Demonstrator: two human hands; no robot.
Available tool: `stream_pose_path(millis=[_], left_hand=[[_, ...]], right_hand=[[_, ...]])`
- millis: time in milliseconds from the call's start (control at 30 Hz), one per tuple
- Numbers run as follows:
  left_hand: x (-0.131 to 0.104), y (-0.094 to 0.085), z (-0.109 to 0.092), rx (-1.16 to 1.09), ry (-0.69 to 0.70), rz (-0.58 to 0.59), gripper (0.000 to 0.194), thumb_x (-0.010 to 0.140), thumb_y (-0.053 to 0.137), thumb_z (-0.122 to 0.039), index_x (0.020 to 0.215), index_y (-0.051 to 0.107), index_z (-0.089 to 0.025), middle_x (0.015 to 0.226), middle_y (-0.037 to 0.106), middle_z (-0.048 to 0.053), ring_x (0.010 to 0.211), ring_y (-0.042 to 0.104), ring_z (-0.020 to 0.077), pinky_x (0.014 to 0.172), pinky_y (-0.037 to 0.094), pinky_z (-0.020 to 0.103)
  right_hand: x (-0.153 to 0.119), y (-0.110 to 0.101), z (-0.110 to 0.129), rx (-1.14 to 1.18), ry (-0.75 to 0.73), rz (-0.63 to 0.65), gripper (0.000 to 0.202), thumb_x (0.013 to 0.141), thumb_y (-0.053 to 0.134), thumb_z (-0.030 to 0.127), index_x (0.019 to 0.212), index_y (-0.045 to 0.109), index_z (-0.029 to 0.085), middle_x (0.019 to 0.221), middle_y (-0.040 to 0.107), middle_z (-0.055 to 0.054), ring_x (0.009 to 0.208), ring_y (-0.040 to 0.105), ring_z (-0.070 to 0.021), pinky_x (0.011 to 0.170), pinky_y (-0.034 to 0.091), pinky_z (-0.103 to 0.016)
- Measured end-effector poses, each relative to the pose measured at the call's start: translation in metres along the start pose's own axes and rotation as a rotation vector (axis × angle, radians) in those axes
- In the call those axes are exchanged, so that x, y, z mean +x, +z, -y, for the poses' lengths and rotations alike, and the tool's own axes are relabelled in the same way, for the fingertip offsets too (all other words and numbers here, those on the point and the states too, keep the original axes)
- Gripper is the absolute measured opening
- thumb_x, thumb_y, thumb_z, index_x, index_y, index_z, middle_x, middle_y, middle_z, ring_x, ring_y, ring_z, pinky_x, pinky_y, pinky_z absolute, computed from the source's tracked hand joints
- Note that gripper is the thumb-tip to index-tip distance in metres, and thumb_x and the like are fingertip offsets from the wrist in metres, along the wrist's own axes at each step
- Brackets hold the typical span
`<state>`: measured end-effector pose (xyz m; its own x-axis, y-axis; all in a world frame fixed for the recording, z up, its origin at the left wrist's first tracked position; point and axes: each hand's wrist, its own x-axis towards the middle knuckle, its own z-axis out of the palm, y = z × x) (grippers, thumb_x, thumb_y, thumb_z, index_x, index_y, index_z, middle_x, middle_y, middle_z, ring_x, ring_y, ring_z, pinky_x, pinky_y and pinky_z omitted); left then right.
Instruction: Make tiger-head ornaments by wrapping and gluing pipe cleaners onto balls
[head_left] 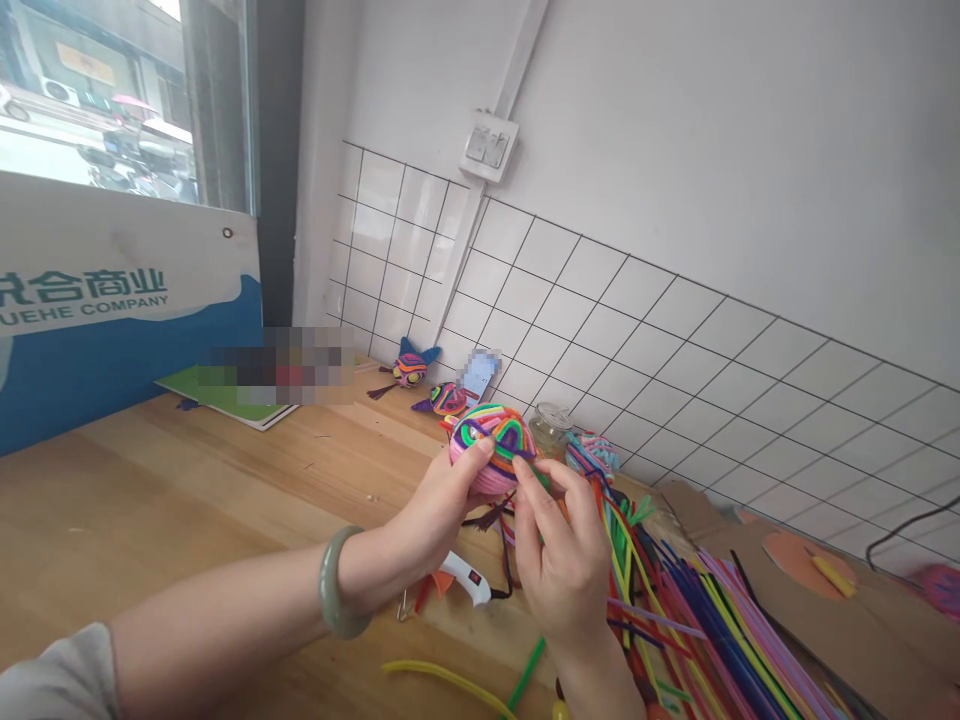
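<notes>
A round, multicoloured craft piece (pixel 491 477) made of coiled fuzzy stems, mostly pink with purple, green and orange loops, is held up over the wooden table. My left hand (pixel 442 497), with a green bangle on its wrist, grips it from the left, thumb on its front. On the right side, my right hand (pixel 562 530) has its fingers closed at the piece's edge; whether a stem is pinched there is too small to tell. A dark tassel hangs below the piece. Under the hands lies a white glue gun (pixel 466 577) with a red switch.
Many coloured stems (pixel 720 620) lie at the right beside brown cardboard (pixel 862 620). A yellow stem (pixel 446 673) is near the front. Against the grid wall stand two finished-looking figures (pixel 410 369), a phone (pixel 480 373) and a glass jar (pixel 550 425). A green booklet (pixel 232 398) lies back left.
</notes>
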<state>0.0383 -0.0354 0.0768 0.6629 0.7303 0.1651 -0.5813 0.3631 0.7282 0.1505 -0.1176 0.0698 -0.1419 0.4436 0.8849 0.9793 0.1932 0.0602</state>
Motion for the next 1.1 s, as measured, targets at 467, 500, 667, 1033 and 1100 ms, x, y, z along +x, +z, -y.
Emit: stream_pose_path(millis=[467,500,667,1033,1100], left_hand=[[0.000,0.000,0.002,-0.044,0.004,0.016,0.044,0.086,0.065,-0.050,0.112,0.064,-0.015,0.110,0.072,0.013,0.106,0.065,0.0301,0.090,0.050,0.040],[0.000,0.001,0.002,-0.046,0.008,0.017,0.044,0.085,0.065,-0.050,0.112,0.064,-0.015,0.109,0.072,0.013,0.106,0.065,0.0304,0.090,0.050,0.040],[0.002,0.000,0.001,-0.009,0.074,0.019,0.041,0.085,0.066,-0.047,0.109,0.067,-0.013,0.110,0.073,0.013,0.110,0.065,0.0306,0.098,0.048,0.042],[0.000,-0.005,0.003,0.210,0.214,-0.013,0.053,0.080,0.074,-0.047,0.119,0.063,-0.014,0.124,0.068,0.015,0.117,0.062,0.0342,0.099,0.050,0.044],[-0.001,-0.004,0.001,0.221,0.195,-0.002,0.056,0.078,0.074,-0.050,0.120,0.062,-0.015,0.120,0.070,0.015,0.111,0.065,0.0345,0.090,0.054,0.042]], right_hand=[[-0.002,0.000,0.001,-0.039,0.026,0.019,0.059,0.092,0.054,0.006,0.145,0.047,0.030,0.115,0.060,-0.013,0.101,0.065,-0.0240,0.083,0.057,-0.041],[-0.003,0.000,0.001,-0.042,0.029,0.022,0.058,0.092,0.053,0.006,0.145,0.047,0.030,0.115,0.060,-0.013,0.101,0.066,-0.0239,0.083,0.058,-0.041],[-0.002,-0.001,0.001,-0.043,0.032,0.021,0.054,0.093,0.052,0.007,0.142,0.050,0.029,0.115,0.060,-0.013,0.101,0.066,-0.0239,0.083,0.058,-0.041],[0.006,-0.008,0.008,0.248,0.320,-0.137,0.028,0.091,0.062,0.021,0.119,0.060,0.023,0.115,0.062,-0.011,0.109,0.061,-0.0238,0.088,0.056,-0.042],[0.004,-0.007,0.007,0.368,0.459,-0.098,0.037,0.090,0.064,0.028,0.126,0.055,0.023,0.124,0.060,-0.012,0.116,0.060,-0.0259,0.092,0.056,-0.044]])
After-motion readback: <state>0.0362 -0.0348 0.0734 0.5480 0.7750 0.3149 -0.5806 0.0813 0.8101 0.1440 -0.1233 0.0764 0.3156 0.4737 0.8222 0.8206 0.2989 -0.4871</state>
